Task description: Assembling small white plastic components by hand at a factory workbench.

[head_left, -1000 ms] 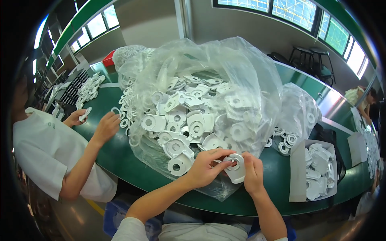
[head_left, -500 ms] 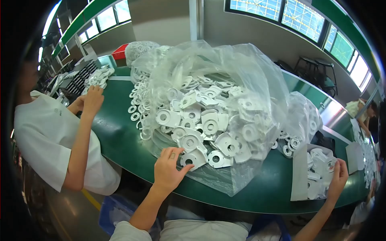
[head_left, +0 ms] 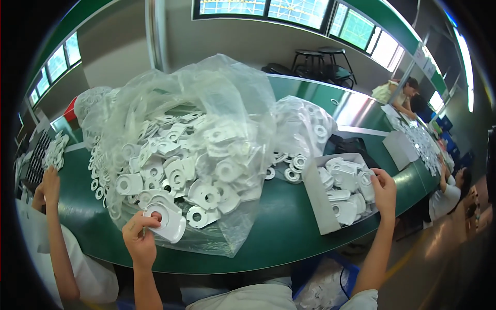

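Sorting white parts from bag to box.
My left hand (head_left: 138, 238) pinches a part (head_left: 166, 221) at the bag (head_left: 206, 103) mouth; right hand (head_left: 383, 187) rests half-curled on the box (head_left: 316, 199). I'd carry it across next.

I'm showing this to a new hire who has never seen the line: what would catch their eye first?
The big clear plastic bag heaped with white plastic parts on the green table dominates the middle. At its near edge the left hand grips one white part, while the right hand reaches into a grey tray of the same parts.
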A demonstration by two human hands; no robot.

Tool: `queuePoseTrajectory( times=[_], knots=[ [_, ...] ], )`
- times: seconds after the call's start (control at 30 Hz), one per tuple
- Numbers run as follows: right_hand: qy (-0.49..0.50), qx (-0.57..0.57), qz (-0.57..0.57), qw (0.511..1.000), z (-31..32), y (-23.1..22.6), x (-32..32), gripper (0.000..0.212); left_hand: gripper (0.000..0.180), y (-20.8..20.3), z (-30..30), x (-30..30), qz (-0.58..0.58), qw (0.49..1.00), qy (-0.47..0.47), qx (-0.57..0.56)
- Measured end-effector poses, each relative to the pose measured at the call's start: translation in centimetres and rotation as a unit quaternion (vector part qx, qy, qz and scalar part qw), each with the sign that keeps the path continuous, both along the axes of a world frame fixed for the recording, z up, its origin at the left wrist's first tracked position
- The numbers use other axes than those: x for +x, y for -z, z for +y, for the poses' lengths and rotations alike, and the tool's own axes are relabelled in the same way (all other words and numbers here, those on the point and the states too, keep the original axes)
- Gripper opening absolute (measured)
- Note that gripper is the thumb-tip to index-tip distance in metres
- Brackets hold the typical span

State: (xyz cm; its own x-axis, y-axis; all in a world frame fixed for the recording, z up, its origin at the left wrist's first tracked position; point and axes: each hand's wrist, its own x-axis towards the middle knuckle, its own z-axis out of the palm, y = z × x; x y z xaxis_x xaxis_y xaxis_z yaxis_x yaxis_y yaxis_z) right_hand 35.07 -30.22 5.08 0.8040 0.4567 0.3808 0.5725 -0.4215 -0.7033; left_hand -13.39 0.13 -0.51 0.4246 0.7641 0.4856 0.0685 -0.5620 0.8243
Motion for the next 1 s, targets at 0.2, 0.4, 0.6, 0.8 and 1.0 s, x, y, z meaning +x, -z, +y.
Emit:
queuePoseTrajectory(
  times=[0.2,0.4,0.6,0.8,1.0],
  knots=[
    [0.097,0.089,-0.139,0.981,0.5,-0.4,2.0,0.019,0.030,-3.0,-2.0,4.2,0.022,0.993,0.115,-0.013],
    [0.023,0.012,-0.318,0.948,5.0,-2.9,1.8,0.015,0.025,-2.3,0.2,7.2,0.025,0.988,0.142,-0.053],
    [-0.097,-0.096,-0.153,0.979,4.9,1.4,4.8,0.012,0.025,-3.4,0.0,11.1,-0.001,0.983,0.179,-0.049],
    [0.010,0.118,-0.257,0.959,7.2,-1.9,-3.8,0.012,0.047,-1.6,-0.1,13.5,-0.022,0.942,0.258,-0.212],
    [-0.111,-0.135,-0.210,0.962,13.3,3.8,-12.3,0.013,0.041,1.5,-1.2,13.2,-0.032,0.915,0.267,-0.300]
  ],
)
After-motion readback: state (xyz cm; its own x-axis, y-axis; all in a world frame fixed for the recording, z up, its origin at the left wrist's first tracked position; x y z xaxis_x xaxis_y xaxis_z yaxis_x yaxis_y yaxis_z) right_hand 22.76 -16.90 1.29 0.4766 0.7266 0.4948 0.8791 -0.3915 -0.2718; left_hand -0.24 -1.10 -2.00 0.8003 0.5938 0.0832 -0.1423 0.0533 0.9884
